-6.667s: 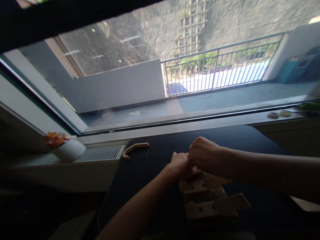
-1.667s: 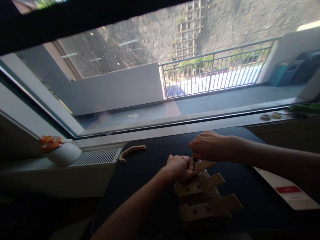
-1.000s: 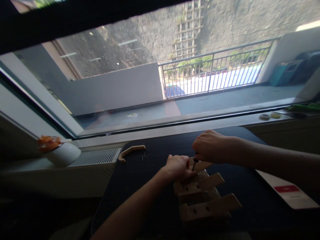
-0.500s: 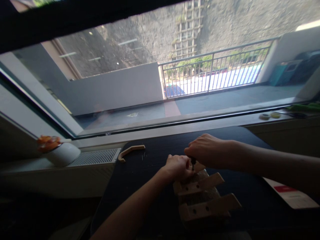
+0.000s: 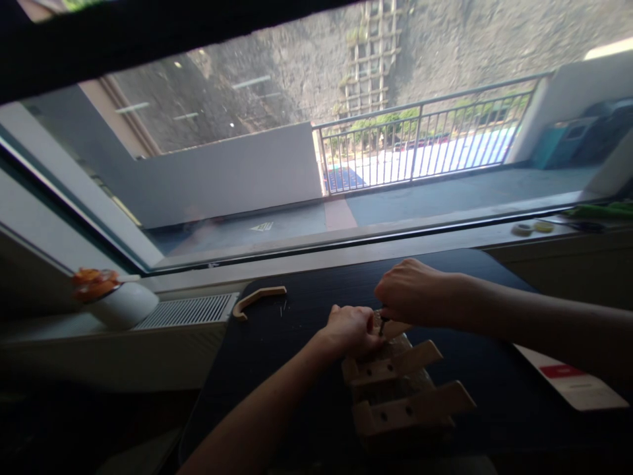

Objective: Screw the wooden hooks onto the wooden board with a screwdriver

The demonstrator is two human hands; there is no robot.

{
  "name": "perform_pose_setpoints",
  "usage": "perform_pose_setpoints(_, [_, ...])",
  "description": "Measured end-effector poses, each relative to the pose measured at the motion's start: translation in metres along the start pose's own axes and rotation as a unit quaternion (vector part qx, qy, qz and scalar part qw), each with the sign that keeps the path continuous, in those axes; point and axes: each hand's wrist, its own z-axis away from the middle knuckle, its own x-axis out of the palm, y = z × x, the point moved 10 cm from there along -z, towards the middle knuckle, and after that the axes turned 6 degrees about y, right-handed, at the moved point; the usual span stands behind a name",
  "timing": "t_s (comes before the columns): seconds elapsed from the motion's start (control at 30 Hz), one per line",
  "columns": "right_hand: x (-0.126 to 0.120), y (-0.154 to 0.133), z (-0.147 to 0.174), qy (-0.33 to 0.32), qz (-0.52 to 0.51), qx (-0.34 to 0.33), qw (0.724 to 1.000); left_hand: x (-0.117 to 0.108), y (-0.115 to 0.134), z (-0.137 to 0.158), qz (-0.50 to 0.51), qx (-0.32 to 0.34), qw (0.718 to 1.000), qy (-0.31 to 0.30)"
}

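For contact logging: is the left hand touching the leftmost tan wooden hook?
No, the hook lies visibly apart from the left hand.

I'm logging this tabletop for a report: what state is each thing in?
Left hand: curled against far wooden piece
Right hand: closed around dark tool
Dark tool: near upright, tip down
Far wooden piece: partly covered
Middle wooden piece, nearest wooden piece: two dark holes each, filling unclear
Curved wooden piece: loose, lying
Thin pins: loose
Red-banded card: partly hidden
Shiny wrap: under wooden pieces

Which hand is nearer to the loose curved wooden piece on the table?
Left. The left hand is to the right of the curved wooden piece; the right hand is farther off on that same side.
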Motion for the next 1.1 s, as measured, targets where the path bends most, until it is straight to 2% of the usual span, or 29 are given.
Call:
perform_pose_setpoints(0.33, [-0.008, 0.000, 0.012, 0.040, -0.071, -0.040, 0.996, -0.001, 0.000, 0.000, -0.003, -0.009, 1.000, 0.002])
perform_pose_setpoints(0.5, [-0.009, 0.008, 0.012, 0.045, -0.070, -0.008, 0.996, 0.001, -0.002, -0.001, 0.002, -0.011, 1.000, -0.003])
perform_pose_setpoints(0.67, [-0.009, 0.016, 0.009, 0.084, -0.062, 0.021, 0.994, 0.000, -0.002, 0.000, 0.001, -0.014, 1.000, -0.006])
perform_pose_setpoints(0.87, [-0.012, 0.012, 0.013, 0.116, -0.090, 0.000, 0.989, -0.002, 0.000, 0.002, 0.003, -0.018, 1.000, -0.011])
perform_pose_setpoints(0.97, [-0.013, 0.008, 0.016, 0.107, -0.104, -0.014, 0.989, -0.004, 0.002, 0.003, 0.008, -0.024, 0.999, -0.020])
perform_pose_setpoints(1.1, [-0.012, 0.014, 0.017, 0.095, -0.091, 0.007, 0.991, -0.009, 0.002, 0.005, 0.025, -0.018, 0.999, -0.036])
